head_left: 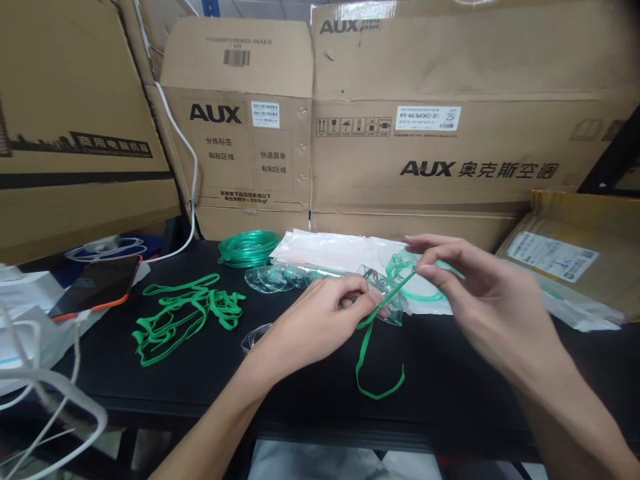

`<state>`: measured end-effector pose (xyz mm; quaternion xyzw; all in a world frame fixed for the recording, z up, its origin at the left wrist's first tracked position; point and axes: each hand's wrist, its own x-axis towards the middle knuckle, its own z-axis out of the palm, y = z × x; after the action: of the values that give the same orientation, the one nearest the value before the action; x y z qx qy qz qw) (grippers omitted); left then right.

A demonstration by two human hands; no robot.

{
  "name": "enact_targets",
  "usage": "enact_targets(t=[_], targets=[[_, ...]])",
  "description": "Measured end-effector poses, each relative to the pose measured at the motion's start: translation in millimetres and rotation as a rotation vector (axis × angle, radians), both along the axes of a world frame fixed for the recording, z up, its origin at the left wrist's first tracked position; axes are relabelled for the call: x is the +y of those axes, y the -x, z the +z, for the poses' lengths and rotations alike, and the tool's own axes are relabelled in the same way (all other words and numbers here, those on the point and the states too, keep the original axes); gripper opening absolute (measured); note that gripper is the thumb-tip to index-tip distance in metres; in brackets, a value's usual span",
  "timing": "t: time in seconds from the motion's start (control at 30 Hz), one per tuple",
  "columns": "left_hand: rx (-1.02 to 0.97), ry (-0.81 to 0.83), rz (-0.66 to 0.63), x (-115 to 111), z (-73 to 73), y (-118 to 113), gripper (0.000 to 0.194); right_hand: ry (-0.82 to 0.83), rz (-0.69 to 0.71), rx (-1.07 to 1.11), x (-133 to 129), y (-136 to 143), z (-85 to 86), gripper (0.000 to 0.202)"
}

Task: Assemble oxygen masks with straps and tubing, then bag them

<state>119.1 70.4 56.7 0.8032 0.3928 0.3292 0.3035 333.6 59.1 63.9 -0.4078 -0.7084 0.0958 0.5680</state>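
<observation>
A flat green elastic strap (364,360) runs between my two hands, and its loose end dangles in a curl over the table. My left hand (335,307) is closed, pinching the strap against the edge of a clear plastic face mask (395,313). Part of that mask is hidden behind the fingers. Thumb and forefinger of my right hand (475,283) pinch the strap higher up, to the right of the mask. More clear masks (280,277) lie in a row behind my left hand. A tangled heap of green straps (193,313) rests to the left.
Coiled green tubing (249,248) and white plastic bags (325,248) lie at the back of the black table (310,393). Thin clear loops (254,335) sit near my left wrist. A phone (100,287) and white cables (75,400) occupy the left side. Cardboard boxes (425,153) wall the back.
</observation>
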Motion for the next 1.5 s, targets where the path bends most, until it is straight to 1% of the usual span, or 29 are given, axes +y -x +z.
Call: enact_targets(t=[0.1,0.17,0.23,0.27,0.33,0.37,0.4,0.43,0.5,0.57,0.6,0.63,0.7,0.73,0.83,0.87,0.93,1.0,1.03,1.07,1.13,1.2,1.27,1.33,1.37,1.43,1.5], targets=[[0.048,-0.038,0.035,1,-1.5,0,0.038,-0.054,-0.099,0.086,0,-9,4.3,0.01],[0.048,-0.043,0.03,1,-1.3,0,0.037,-0.059,-0.105,0.099,0,-14,5.2,0.011],[0.035,-0.04,0.012,0,-0.6,-1,0.036,0.013,-0.013,0.075,2,-18,4.0,0.01],[0.028,-0.04,0.006,0,-0.2,-1,0.036,0.085,0.058,0.055,3,-19,2.6,0.015],[0.025,-0.041,-0.003,0,0.3,-1,0.038,0.27,0.186,-0.005,5,-19,-1.2,0.038],[0.027,-0.042,-0.009,0,0.4,-1,0.039,0.357,0.228,-0.045,7,-18,-3.4,0.049],[0.027,-0.045,-0.006,-1,0.5,-2,0.038,0.431,0.257,-0.088,8,-17,-5.5,0.056],[0.026,-0.054,0.017,-2,0.8,-2,0.035,0.478,0.271,-0.123,10,-15,-7.5,0.057],[0.012,-0.102,0.134,-5,2.1,-3,0.026,0.506,0.264,-0.162,13,-12,-10.5,0.052],[-0.007,-0.167,0.264,-10,4.5,-5,0.026,0.495,0.224,-0.153,16,-10,-12.3,0.049],[0.0,-0.188,0.286,-14,5.6,-6,0.027,0.491,0.198,-0.145,17,-10,-12.9,0.05],[0.019,-0.196,0.274,-17,6.1,-8,0.027,0.489,0.173,-0.137,19,-10,-13.3,0.051],[0.087,-0.179,0.181,-24,4.0,-14,0.031,0.485,0.134,-0.133,20,-10,-13.9,0.05],[0.127,-0.169,0.129,-27,0.7,-18,0.034,0.482,0.121,-0.137,21,-10,-14.3,0.049],[0.255,-0.176,0.017,-34,-17.9,-32,0.036,0.475,0.115,-0.146,21,-9,-15.6,0.047],[0.299,-0.203,-0.013,-35,-25.7,-35,0.033,0.475,0.119,-0.142,21,-9,-16.0,0.048],[0.37,-0.283,-0.076,-36,-39.8,-41,0.023,0.479,0.131,-0.121,21,-9,-16.5,0.051],[0.394,-0.348,-0.138,-35,-47.4,-42,0.013,0.479,0.155,-0.09,20,-9,-16.2,0.056],[0.383,-0.348,-0.16,-34,-47.4,-41,0.012,0.478,0.169,-0.072,20,-10,-15.6,0.057],[0.36,-0.319,-0.171,-33,-44.8,-39,0.011,0.476,0.188,-0.052,20,-10,-14.8,0.057],[0.279,-0.215,-0.165,-31,-32.2,-32,0.014,0.463,0.231,-0.004,20,-12,-12.6,0.056],[0.177,-0.092,-0.158,-30,-13.9,-24,0.016,0.448,0.276,0.037,20,-15,-9.7,0.053],[0.069,-0.012,-0.163,-28,4.2,-13,0.016,0.443,0.32,0.066,19,-18,-6.4,0.053],[-0.034,-0.009,-0.139,-26,17.0,-3,0.013,0.454,0.365,0.088,17,-21,-3.1,0.051],[-0.076,-0.032,-0.115,-24,20.9,2,0.013,0.462,0.388,0.097,16,-23,-1.7,0.05],[-0.131,-0.097,-0.063,-20,23.7,9,0.014,0.482,0.424,0.111,13,-25,0.7,0.049],[-0.159,-0.146,-0.011,-15,22.4,13,0.016,0.512,0.446,0.121,10,-26,2.0,0.05]])
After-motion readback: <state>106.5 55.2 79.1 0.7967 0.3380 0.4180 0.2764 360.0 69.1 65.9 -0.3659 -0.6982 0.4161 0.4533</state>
